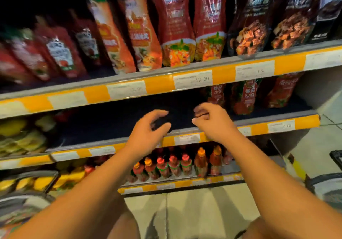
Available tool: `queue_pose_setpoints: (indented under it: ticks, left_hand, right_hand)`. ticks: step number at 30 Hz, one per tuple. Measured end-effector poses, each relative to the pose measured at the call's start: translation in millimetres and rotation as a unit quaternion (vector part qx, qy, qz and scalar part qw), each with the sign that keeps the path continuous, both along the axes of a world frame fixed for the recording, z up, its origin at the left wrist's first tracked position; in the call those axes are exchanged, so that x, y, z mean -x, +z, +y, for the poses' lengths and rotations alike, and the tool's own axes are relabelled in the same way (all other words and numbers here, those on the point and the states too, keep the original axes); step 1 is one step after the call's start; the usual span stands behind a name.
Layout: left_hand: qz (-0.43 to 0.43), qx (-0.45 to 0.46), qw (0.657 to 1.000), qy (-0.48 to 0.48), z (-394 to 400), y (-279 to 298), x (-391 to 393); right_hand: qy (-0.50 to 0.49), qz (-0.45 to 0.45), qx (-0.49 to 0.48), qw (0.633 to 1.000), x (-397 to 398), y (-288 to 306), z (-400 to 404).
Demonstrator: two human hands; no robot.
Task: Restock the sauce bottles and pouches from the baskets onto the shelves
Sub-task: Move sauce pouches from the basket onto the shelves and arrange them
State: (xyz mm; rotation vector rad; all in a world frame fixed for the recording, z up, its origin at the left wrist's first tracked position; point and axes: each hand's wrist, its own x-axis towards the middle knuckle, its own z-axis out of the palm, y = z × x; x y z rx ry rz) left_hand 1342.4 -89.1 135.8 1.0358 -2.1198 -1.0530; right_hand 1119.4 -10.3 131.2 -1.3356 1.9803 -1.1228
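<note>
We held both hands out in the middle of the frame, in front of the dark gap on the middle shelf (259,121). Our left hand (148,129) had its fingers (159,113) loosely curled and a little spread, and it held nothing. Our right hand (212,122) was close beside it, not touching it. Its fingers (200,111) were bent and blurry, and we could not tell if they pinched anything.

Red sauce pouches (242,98) stood at the right end of the middle shelf, just right of our right hand. More red and orange pouches (175,28) leaned in a row on the top shelf (159,83), across the upper part of the frame. Dark pouches (251,22) with meat pictures stood at the upper right. White price tags (193,79) sat on the yellow shelf edge.

Small sauce bottles (174,166) with red and orange caps stood on the bottom shelf (177,184), below our hands. Yellow packs (20,139) lay at the left of the frame. One basket (27,200) showed at the lower left, and part of another basket (325,185) showed at the lower right edge. The floor (194,211) was pale tile.
</note>
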Motion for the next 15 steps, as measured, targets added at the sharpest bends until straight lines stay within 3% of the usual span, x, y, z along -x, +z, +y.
queue_pose_setpoints:
  ticks: [4,9,15]
  left_hand:
    - [-0.021,0.040,0.998,0.040,20.5,10.8,-107.9]
    - [-0.027,0.072,0.989,0.127,57.6,8.7,-241.0]
    - [-0.022,0.054,0.960,0.273,101.2,-11.6,-384.4]
  right_hand:
    - [0.161,0.085,-0.001,0.983,-71.6,9.3,-6.0]
    - [0.288,0.189,0.020,0.938,-166.7,17.9,-17.3]
    - [0.401,0.219,0.028,0.889,-263.2,5.2,-11.5]
